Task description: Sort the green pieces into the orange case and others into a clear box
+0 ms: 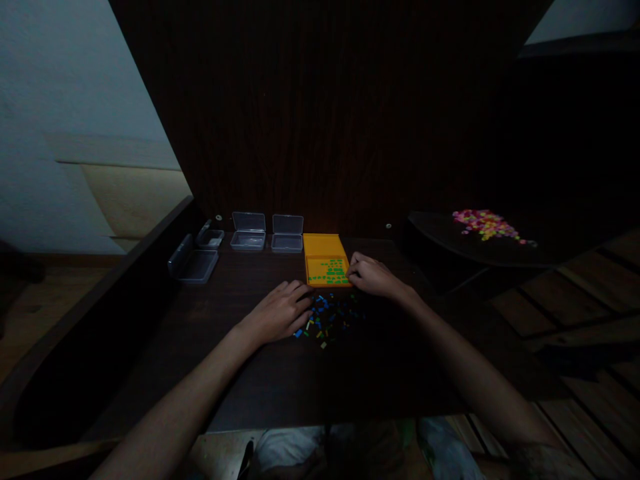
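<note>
A yellow box lies open on the dark table with its lid folded back, and several small green pieces are set out inside it. At the box's right edge is my right hand, fingers drawn together in a pinch; what they hold, if anything, is too small to make out. My left hand rests on the table by the box's near left corner, palm down, fingers slightly bent and apart. Its fingertips reach the edge of a scattered pile of small blue, green and yellow pieces in front of the box.
Several clear plastic cases with raised lids stand to the left, among them one clear case beside the yellow box. A heap of pink, yellow and orange beads lies on a dark curved shelf at right. A tall dark panel rises behind.
</note>
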A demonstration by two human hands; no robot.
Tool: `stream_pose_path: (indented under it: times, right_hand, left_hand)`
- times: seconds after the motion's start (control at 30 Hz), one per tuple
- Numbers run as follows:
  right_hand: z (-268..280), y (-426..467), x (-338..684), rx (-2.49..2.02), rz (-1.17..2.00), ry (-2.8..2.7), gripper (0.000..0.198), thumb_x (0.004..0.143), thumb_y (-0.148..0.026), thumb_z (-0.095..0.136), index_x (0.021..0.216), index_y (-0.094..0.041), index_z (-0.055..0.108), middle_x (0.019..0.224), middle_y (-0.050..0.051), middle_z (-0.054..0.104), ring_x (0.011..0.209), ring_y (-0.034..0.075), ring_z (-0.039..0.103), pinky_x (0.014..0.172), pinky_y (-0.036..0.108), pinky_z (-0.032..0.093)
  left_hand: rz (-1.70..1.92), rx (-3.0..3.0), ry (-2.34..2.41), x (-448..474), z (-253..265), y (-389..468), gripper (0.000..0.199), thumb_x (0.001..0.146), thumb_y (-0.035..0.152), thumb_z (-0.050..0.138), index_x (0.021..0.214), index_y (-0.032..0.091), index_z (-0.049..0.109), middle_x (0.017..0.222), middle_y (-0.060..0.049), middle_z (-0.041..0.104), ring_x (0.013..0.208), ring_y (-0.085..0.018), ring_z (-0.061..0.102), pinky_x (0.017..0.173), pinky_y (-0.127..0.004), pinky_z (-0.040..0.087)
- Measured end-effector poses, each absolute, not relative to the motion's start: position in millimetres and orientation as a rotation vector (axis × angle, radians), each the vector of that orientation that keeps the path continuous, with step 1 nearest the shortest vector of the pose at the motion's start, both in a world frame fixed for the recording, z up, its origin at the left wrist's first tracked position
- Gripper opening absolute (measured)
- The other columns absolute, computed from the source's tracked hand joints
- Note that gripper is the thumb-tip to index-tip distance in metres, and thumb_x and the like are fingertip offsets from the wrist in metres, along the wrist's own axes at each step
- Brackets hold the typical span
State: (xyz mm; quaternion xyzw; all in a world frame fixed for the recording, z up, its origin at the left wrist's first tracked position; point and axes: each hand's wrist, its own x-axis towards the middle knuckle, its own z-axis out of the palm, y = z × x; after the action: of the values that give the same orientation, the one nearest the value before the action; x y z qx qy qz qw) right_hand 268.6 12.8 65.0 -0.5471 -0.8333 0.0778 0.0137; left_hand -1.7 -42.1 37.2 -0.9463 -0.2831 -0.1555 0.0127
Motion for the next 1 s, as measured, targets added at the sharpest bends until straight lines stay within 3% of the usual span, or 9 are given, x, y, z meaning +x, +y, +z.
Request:
stream_pose_path:
  times: [0.33, 0.63, 0.8, 1.0]
  right_hand:
    - [70.0, 7.2, 282.2, -1.539, 0.184, -2.409, 0.023, 0.085, -0.015, 0.052, 0.089, -0.017, 0.075, 0.093, 0.006, 0.060, 0.085, 0.017, 0.058, 0.075, 0.027, 0.044]
    - [53.6, -45.5, 284.5, -1.173, 0.384, -2.415, 0.020, 0.088, -0.014, 0.051, 0.090, -0.017, 0.071, 0.084, 0.005, 0.060, 0.079, 0.016, 0.058, 0.071, 0.026, 0.045]
    - [33.8, -85.6, 271.4, -1.142, 0.505, -2.428, 0.020, 0.088, -0.012, 0.054, 0.097, -0.019, 0.069, 0.095, 0.006, 0.064, 0.084, 0.016, 0.062, 0.077, 0.027, 0.049]
    - [21.9, -110.7, 249.6, -1.090, 0.520, -2.360, 0.019, 0.088, -0.014, 0.056, 0.100, -0.023, 0.068, 0.099, 0.004, 0.069, 0.088, 0.016, 0.066, 0.078, 0.027, 0.051]
  left_hand:
    - [-0.501, -2.971, -0.897, -1.6, 37.6, -42.7, 0.028, 0.099, 0.030, 0.044, 0.109, 0.015, 0.065, 0.121, -0.012, 0.060, 0.111, -0.026, 0.053, 0.094, -0.044, 0.048]
    - [-0.556, -3.052, -0.881, -1.2, 36.6, -43.7, 0.026, 0.098, 0.028, 0.045, 0.109, 0.015, 0.065, 0.119, -0.012, 0.061, 0.111, -0.025, 0.055, 0.098, -0.045, 0.048]
    - [-0.739, -3.257, -0.833, 0.6, 38.5, -49.5, 0.026, 0.086, 0.019, 0.057, 0.111, 0.017, 0.064, 0.123, -0.010, 0.059, 0.114, -0.024, 0.054, 0.103, -0.041, 0.047]
    - [-0.814, -3.415, -0.732, 6.4, 43.1, -55.5, 0.019, 0.078, 0.014, 0.061, 0.096, 0.019, 0.067, 0.120, -0.008, 0.060, 0.113, -0.022, 0.055, 0.102, -0.038, 0.048]
